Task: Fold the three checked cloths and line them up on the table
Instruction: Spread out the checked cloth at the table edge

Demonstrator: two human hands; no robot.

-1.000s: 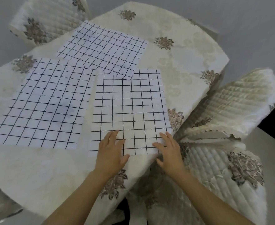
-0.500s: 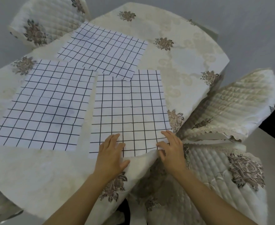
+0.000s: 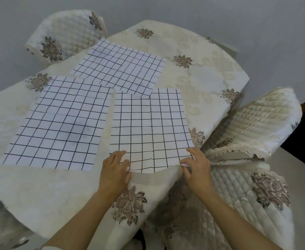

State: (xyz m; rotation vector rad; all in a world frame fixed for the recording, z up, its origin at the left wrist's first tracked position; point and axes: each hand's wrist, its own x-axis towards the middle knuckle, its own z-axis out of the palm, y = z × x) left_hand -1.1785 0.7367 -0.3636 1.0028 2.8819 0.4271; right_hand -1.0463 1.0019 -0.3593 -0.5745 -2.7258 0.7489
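From the head view, three checked cloths are lying flat on the table [image 3: 211, 83], which is wearing a cream floral cover. The near checked cloth [image 3: 148, 127] is sitting around 5 o'clock of the table's centre, the left checked cloth [image 3: 58, 123] at 8 o'clock just beside it, and the far checked cloth [image 3: 119, 65] at 12 o'clock, its corner overlapping the near one. The left hand [image 3: 114, 170] is pinching the near cloth's near-left corner; the right hand [image 3: 195, 166] is pinching its near-right corner, lifting the edge slightly. Quilted chairs [image 3: 252, 123] are standing at 3 and 10 o'clock. No writing is showing anywhere.
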